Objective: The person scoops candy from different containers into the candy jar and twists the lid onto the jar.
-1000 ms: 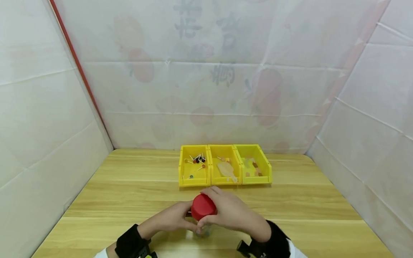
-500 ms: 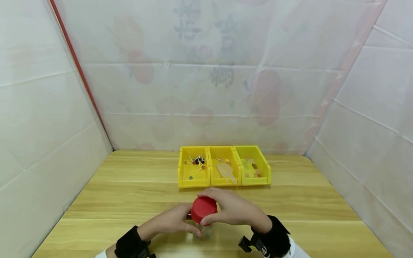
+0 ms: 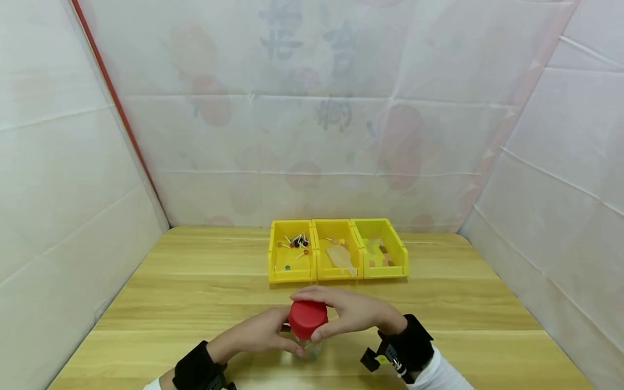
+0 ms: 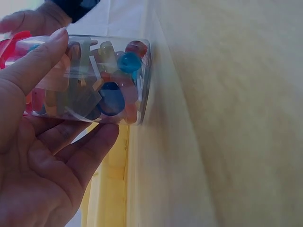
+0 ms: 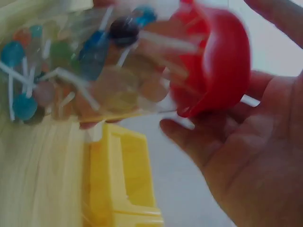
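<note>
Jar (image 3: pixel 306 346) | held in left hand (image 3: pixel 258 335) grip | right hand (image 3: pixel 353 314) grips red lid (image 3: pixel 307 318)

– Where does the clear plastic jar of lollipops (image 3: pixel 307 346) stand?

– On the pale wooden table (image 3: pixel 195 292), near its front edge, between the left hand (image 3: pixel 260 333) and the right hand (image 3: pixel 353 311). The round red plastic lid (image 3: pixel 307 318) sits on top.

– And behind it?

– Three yellow plastic bins (image 3: pixel 338 250) side by side, the left one holding loose lollipops (image 3: pixel 296 245).
</note>
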